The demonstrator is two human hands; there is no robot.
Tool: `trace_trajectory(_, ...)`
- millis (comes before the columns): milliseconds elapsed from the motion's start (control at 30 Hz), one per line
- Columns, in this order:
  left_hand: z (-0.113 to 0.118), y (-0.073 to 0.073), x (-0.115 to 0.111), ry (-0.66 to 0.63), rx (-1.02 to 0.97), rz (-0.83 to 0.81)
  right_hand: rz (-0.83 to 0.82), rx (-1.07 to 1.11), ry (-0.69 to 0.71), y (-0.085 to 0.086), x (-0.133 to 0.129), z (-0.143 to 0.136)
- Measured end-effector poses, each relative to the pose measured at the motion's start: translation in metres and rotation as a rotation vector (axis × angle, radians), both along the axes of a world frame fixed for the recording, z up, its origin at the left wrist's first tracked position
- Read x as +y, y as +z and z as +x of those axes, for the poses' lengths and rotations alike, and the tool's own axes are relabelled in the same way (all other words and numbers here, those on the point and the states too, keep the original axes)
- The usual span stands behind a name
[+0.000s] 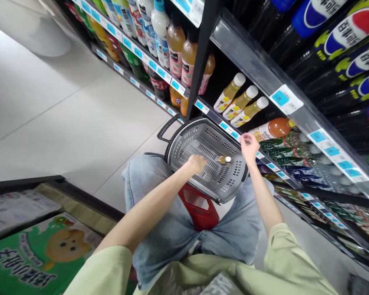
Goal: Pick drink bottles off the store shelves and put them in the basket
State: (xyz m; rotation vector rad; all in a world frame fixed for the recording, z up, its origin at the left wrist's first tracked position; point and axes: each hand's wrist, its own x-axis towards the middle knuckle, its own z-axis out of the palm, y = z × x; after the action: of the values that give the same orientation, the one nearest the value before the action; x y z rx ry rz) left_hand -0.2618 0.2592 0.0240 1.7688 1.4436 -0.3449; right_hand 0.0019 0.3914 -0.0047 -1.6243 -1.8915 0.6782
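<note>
A grey shopping basket (202,127) with a dark handle sits between my knees, and a small white-capped bottle (223,159) lies inside it. My left hand (197,164) is over the basket's interior, left of that bottle, its fingers curled; anything in them is too small to make out. At the basket's right end, by the shelf edge, my right hand (249,145) has its fingers curled together, and what they hold, if anything, cannot be made out. Three white-capped yellow bottles (241,106) stand on the shelf above the basket, and an orange-filled bottle (276,128) lies just behind my right hand.
Shelves of drinks run along the right, with a price-tagged upper shelf edge (282,92) jutting above the bottles. A black divider (199,61) stands behind the basket. Something red (199,207) is under the basket. A green box (39,254) is at the lower left.
</note>
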Motion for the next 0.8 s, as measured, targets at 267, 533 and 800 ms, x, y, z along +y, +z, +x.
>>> trace_trajectory(267, 0.002, -0.003, 0.006, 0.023, 0.013, 0.041, 0.496, 0.087, 0.037, 0.069, 0.090, -0.039)
trace_trajectory(533, -0.008, 0.006, 0.008, 0.054, -0.015, 0.064, 0.410, 0.091, 0.073, 0.071, 0.096, -0.053)
trace_trajectory(800, -0.017, 0.016, -0.003, 0.073, -0.100, 0.196, 0.517, 0.264, -0.187, 0.099, -0.089, -0.029)
